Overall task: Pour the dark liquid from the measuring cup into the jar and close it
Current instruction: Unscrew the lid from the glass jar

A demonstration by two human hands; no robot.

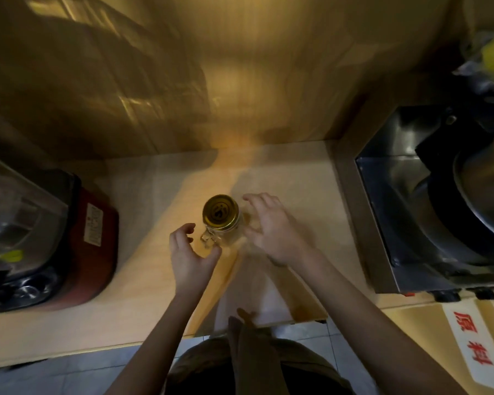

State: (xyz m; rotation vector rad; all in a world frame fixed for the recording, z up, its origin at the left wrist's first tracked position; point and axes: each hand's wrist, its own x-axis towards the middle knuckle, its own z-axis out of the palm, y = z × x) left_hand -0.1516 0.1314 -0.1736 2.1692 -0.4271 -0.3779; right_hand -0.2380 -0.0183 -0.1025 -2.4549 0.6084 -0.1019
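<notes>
Flanking lidded jar (pixel 220 220), both hands unclenched

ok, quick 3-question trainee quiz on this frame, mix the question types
1. True or false: the jar has its gold lid on.
2. Multiple choice: what lies to the left of the jar on the counter? A) a sink B) a red-based appliance C) a cutting board
3. Short answer: is either hand gripping the jar?

Key:
1. True.
2. B.
3. No. The left hand and right hand sit open on either side of it; the left thumb is close to the jar's handle, contact unclear.
</notes>
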